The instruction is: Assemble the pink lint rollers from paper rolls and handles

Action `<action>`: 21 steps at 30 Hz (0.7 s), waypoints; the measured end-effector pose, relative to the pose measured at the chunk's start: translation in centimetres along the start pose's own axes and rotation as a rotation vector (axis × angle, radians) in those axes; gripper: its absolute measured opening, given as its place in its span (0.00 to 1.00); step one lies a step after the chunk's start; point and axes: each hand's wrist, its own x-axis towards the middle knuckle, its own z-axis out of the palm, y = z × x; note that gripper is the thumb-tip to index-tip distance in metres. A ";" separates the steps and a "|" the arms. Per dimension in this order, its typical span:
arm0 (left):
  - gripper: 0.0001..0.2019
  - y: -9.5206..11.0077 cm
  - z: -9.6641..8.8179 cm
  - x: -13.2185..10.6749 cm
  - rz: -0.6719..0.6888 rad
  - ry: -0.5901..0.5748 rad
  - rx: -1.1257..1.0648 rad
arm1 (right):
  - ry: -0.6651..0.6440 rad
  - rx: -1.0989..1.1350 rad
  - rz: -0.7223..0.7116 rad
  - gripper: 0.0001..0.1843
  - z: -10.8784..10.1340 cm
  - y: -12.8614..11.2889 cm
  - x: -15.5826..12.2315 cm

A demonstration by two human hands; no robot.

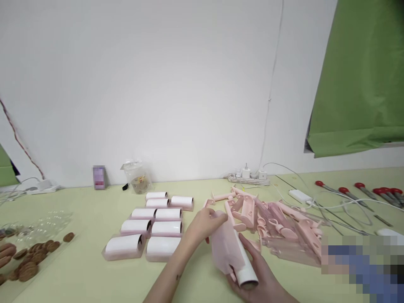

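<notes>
My left hand has its fingers closed on the upper end of a translucent pink cover. My right hand wraps around a white lint roller roll from below and the right. The cover lies against the left side of the roll, whose open dark end tilts toward me. To the left stand two rows of similar white rolls seated in pink covers. Right of my hands is a heap of pink plastic parts, including handle-like pieces and clear pink covers.
Walnuts and clear plastic wrap lie at left. A plastic cup in a bag and a blurred phone stand by the wall. A power strip, cables, a white adapter and red-handled tools occupy the right.
</notes>
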 end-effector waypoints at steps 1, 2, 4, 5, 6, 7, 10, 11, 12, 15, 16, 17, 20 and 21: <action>0.16 -0.1 -0.2 -0.1 0.012 0.028 -0.039 | 0.011 0.005 -0.036 0.13 0.1 -0.3 -0.2; 0.15 -0.2 -0.4 -0.4 0.030 0.062 -0.096 | -0.001 0.008 -0.088 0.12 0.3 -0.7 -0.4; 0.16 -1.1 -0.4 -1.1 0.097 0.140 -0.269 | -0.074 0.021 -0.206 0.14 0.7 -2.0 -1.2; 0.18 -1.8 -0.1 -1.6 0.143 0.174 -0.379 | -0.113 0.036 -0.261 0.15 0.8 -2.8 -1.7; 0.22 -2.7 0.2 -2.0 0.187 0.195 -0.487 | -0.134 0.048 -0.313 0.17 0.9 -3.6 -2.2; 0.24 -3.7 0.7 -2.5 0.219 0.188 -0.557 | -0.139 0.051 -0.363 0.18 1.0 -4.4 -2.6; 0.25 -6.7 2.4 -3.8 0.209 0.080 -0.583 | -0.078 0.028 -0.573 0.17 1.3 -5.9 -3.7; 0.24 -7.4 2.8 -4.1 0.182 0.035 -0.536 | -0.051 0.000 -0.639 0.17 1.4 -6.1 -4.0; 0.24 -7.9 3.2 -4.3 0.152 -0.006 -0.479 | -0.031 -0.040 -0.681 0.16 1.5 -6.1 -4.2; 0.30 -8.1 3.6 -5.1 0.102 -0.019 -0.318 | -0.049 -0.185 -0.660 0.19 1.8 -5.1 -4.6; 0.34 -7.8 3.4 -5.3 0.114 0.002 -0.295 | -0.079 -0.230 -0.623 0.21 1.9 -4.6 -4.6; 0.36 -7.5 3.2 -5.6 0.142 0.023 -0.290 | -0.115 -0.267 -0.588 0.22 2.0 -4.0 -4.6; 0.30 -6.3 2.7 -6.3 0.253 -0.011 -0.351 | -0.216 -0.351 -0.456 0.23 2.5 -2.0 -4.2; 0.27 -5.9 2.6 -6.5 0.276 -0.040 -0.386 | -0.236 -0.358 -0.412 0.24 2.8 -1.3 -4.0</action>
